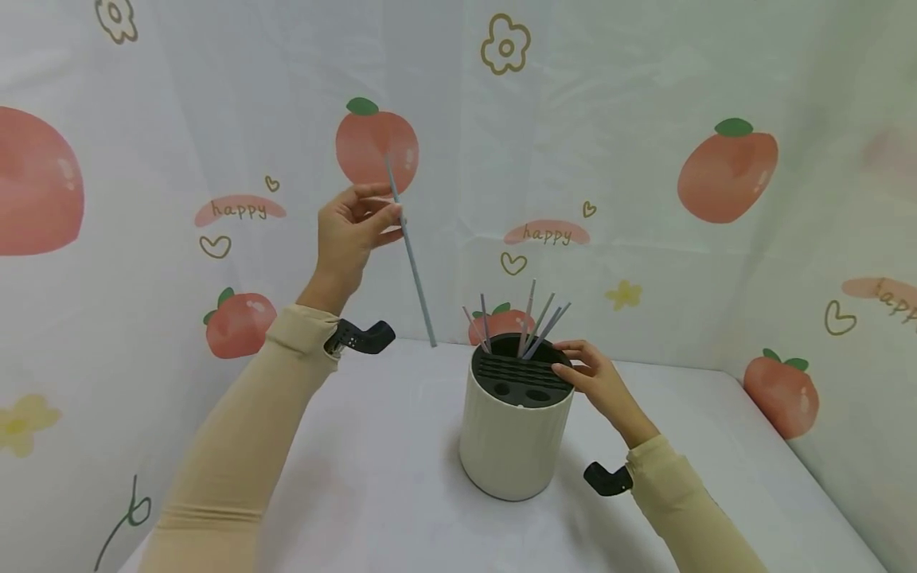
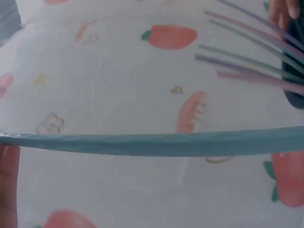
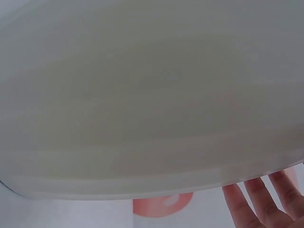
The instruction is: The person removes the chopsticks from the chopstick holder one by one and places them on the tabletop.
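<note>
The left hand (image 1: 354,231) pinched a long grey-blue straw (image 1: 411,251) between thumb and fingertips, high in the air at about ten o'clock from the cream holder (image 1: 514,434), the straw tilted with its lower end well above the tabletop (image 1: 372,493). The right hand (image 1: 598,382) rested with relaxed, nearly straight fingers on the holder's dark lid (image 1: 521,374) at its three o'clock rim, steadying it. Several other straws (image 1: 533,322) fanned out of the slots at twelve o'clock. The grip sat near the straw's upper part, so the long free end could likely swing and miss a narrow slot, or knock the leaning straws askew. If the right hand pressed unevenly, the tall holder might tip toward nine o'clock. A light pinch could also let the straw slip.
</note>
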Tool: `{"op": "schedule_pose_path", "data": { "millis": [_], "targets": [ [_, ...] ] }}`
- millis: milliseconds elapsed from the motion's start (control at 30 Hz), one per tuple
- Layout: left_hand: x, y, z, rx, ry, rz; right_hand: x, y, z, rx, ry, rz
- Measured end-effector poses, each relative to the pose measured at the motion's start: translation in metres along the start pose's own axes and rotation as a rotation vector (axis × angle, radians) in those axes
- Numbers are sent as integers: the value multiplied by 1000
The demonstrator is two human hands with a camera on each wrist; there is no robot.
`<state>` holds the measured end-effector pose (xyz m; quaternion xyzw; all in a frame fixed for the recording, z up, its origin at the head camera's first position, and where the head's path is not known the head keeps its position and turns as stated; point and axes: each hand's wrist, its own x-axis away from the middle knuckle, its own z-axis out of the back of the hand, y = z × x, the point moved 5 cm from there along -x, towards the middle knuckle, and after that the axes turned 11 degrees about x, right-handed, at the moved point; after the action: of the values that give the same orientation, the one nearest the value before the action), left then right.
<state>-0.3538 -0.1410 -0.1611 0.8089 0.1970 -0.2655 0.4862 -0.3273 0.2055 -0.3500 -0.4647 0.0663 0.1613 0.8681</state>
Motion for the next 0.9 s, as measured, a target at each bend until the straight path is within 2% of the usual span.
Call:
{"op": "schedule_pose_path", "data": {
  "millis": [67,167,333,467,533,600,700,900],
  "targets": [
    [6,-16,13,-17,20,88,1,0,1,3,1,-2],
    [25,-55,34,-108,33,250,1,0,2,7,5,-7],
    [73,-127,67,-273,22,490,1,-1,1,-4,3,-9],
    [112,-180,89,-342,29,632,-1,-1,0,-2,-3,-10],
    [128,-201,97,-362,42,685,-1,-1,-1,1,-3,-12],
    [141,-217,104,-382,50,727,-1,0,-1,3,-3,-15],
    [154,-233,112,-428,71,771,-2,-1,-1,7,-3,-12],
    [167,-248,119,-520,80,817,0,-1,0,23,1,-8]
  ]
}}
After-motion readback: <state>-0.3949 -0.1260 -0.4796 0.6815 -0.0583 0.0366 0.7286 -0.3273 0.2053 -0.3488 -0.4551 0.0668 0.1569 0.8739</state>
